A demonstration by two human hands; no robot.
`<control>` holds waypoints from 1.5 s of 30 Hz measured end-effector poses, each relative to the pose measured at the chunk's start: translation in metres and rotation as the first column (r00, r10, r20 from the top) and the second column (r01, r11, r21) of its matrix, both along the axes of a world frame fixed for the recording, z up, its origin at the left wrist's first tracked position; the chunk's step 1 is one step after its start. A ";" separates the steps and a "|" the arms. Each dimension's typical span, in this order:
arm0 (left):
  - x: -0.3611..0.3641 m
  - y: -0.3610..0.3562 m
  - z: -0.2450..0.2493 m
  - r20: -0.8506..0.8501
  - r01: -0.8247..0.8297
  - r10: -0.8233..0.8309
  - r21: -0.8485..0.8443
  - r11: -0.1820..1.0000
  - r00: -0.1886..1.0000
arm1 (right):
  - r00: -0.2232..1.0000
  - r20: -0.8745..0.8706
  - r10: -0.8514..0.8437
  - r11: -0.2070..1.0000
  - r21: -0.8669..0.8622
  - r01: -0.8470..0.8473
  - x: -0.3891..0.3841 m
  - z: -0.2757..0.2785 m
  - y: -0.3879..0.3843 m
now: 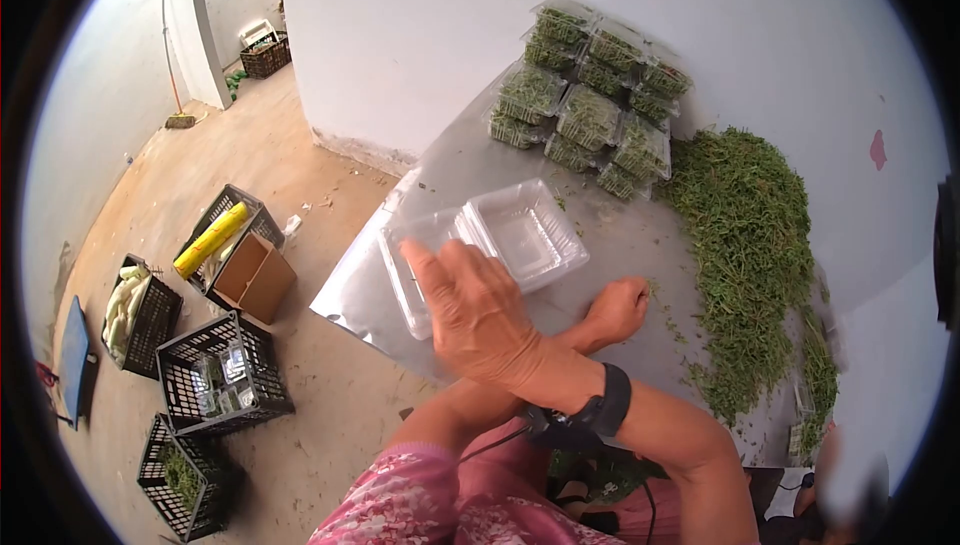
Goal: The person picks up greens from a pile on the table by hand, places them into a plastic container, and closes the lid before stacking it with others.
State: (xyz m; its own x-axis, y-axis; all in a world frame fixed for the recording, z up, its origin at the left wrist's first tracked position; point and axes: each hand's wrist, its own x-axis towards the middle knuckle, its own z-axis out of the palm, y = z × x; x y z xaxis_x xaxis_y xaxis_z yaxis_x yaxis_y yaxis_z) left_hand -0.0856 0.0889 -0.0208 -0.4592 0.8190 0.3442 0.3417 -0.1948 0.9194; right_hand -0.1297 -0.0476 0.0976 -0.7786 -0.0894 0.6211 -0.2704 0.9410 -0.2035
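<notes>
My two forearms cross over the metal table. My right hand (470, 305), with a black band on its wrist, is over one half of an opened clear plastic clamshell box (535, 235); its fingers are stretched out and overlap the box. The other half of the box lies flat, with nothing in it. My left hand (615, 313) reaches under the right arm and rests curled near the tabletop, to the right of the box. Its fingers are closed, and what they hold, if anything, is hidden. Loose green sprigs lie just beyond it.
Filled clamshell boxes of greens (585, 105) stand stacked at the back. A large heap of green sprigs (745, 255) covers the right side. On the floor at left are black crates (225, 370), a cardboard box (257, 280) and a blue board (76, 360).
</notes>
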 end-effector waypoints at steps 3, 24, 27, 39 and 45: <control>-0.001 -0.002 0.005 0.079 0.063 -0.057 -0.080 0.995 0.995 | 0.996 -0.009 -0.086 0.970 -0.228 0.081 0.005 0.011 0.014; -0.003 -0.002 -0.002 -0.072 0.068 -0.064 0.046 0.997 0.995 | 0.974 0.217 0.068 0.480 -0.863 0.159 0.031 -0.020 0.068; -0.005 0.002 -0.008 -0.078 0.092 -0.089 0.033 0.995 0.993 | 0.995 0.091 -0.030 0.696 -0.712 0.086 0.018 -0.043 0.070; 0.002 -0.008 0.014 0.150 0.181 -0.167 -0.083 0.980 0.974 | 0.960 0.155 -0.232 0.957 -0.138 0.254 0.015 -0.053 0.066; -0.002 -0.004 0.006 0.070 0.157 -0.152 -0.080 0.984 0.986 | 0.952 0.233 -0.197 0.949 -0.197 0.245 0.012 -0.055 0.079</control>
